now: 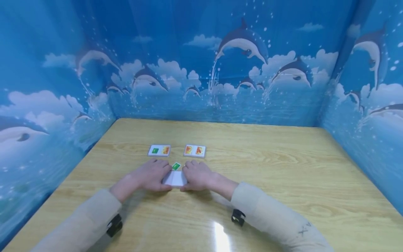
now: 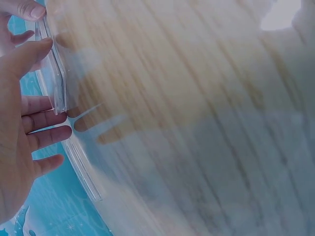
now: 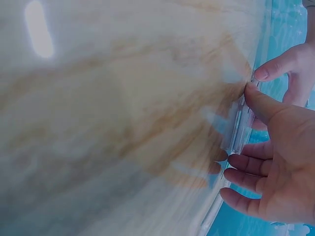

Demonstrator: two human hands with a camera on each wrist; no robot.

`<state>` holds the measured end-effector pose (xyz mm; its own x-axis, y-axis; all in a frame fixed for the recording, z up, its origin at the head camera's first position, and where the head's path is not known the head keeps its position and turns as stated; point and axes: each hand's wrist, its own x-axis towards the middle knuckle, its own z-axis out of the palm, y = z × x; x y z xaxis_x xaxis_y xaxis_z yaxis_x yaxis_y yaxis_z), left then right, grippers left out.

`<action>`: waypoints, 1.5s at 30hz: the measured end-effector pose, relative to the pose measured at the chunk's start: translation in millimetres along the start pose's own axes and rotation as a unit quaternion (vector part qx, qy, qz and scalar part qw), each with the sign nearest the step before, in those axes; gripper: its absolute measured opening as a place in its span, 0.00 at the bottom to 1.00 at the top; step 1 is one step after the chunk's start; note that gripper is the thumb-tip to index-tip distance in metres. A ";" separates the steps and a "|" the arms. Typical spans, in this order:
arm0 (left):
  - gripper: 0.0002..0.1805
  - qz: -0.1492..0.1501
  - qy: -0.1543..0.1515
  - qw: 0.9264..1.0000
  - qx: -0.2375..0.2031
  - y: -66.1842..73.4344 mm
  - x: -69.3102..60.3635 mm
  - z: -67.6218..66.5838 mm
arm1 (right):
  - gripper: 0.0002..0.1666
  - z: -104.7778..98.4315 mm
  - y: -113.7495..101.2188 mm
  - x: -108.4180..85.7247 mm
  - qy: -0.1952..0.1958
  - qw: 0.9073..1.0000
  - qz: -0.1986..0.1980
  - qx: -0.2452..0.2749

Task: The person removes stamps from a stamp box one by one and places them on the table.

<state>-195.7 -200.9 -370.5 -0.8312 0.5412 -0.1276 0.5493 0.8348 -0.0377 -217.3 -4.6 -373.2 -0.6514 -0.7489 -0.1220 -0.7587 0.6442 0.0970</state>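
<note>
I am gripping the case (image 1: pixel 174 178) with both hands, and it is lying on the table (image 1: pixel 283 157) between them. At its left end my left hand (image 1: pixel 152 176) is pinching it, thumb bearing on the near edge, fingers reaching to the far side. At its right end my right hand (image 1: pixel 199 176) is pinching it in the same manner. In both wrist views the case is showing clear, layered edges; some of my lower fingers are spreading loosely beside it. A green card (image 1: pixel 176 166) is lying just beyond the case, between my fingers. Farther beyond, left of the case, a green-and-orange tile (image 1: pixel 159 150) is resting flat; right of it, an orange tile (image 1: pixel 194 151) is resting likewise, apart from the first. Well behind the case a dolphin curtain (image 1: pixel 195 105) is hanging.
</note>
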 end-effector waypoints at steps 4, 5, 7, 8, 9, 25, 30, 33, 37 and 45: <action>0.35 0.002 -0.003 1.000 -0.001 1.0 -1.1 -0.2 | 0.39 2.3 0.1 0.4 0.001 1.000 0.002 -0.005; 0.35 0.003 -0.004 1.000 -0.001 1.1 -1.2 -0.3 | 0.40 3.0 0.2 0.7 0.003 1.000 0.003 -0.007; 0.36 0.005 -0.005 1.000 0.000 0.9 -1.0 -0.1 | 0.40 4.1 0.5 1.3 0.004 1.000 0.005 -0.012; 0.36 0.005 -0.005 1.000 0.001 0.6 -0.9 0.1 | 0.41 4.4 0.7 1.4 0.005 1.000 0.005 -0.016; 0.36 0.005 -0.005 1.000 0.002 0.4 -0.9 0.3 | 0.41 4.6 0.8 1.4 0.006 1.000 0.005 -0.021; 0.35 0.006 -0.001 1.000 0.023 0.0 -0.4 1.6 | 0.43 5.3 -0.6 0.6 0.007 0.999 0.009 -0.042; 0.35 0.010 -0.001 0.999 0.036 1.0 0.4 1.4 | 0.43 4.6 -1.4 0.0 0.007 0.999 0.007 -0.050; 0.37 0.007 -0.002 0.999 0.042 1.3 0.5 1.6 | 0.43 3.7 -1.1 -0.6 0.004 0.999 0.007 -0.044; 0.38 0.005 0.000 0.999 0.043 0.7 0.6 2.1 | 0.45 3.6 0.5 -1.1 0.001 1.000 0.009 -0.029; 0.41 -0.008 0.008 1.000 0.015 -1.9 3.6 -1.3 | 0.46 1.3 11.2 -4.9 0.002 1.000 0.007 0.012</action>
<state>-199.8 -200.3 -369.6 -0.8414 0.5289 -0.1111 0.5374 0.8405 -0.0693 -222.7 6.5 -372.8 -0.6626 -0.7399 -0.1163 -0.7486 0.6588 0.0743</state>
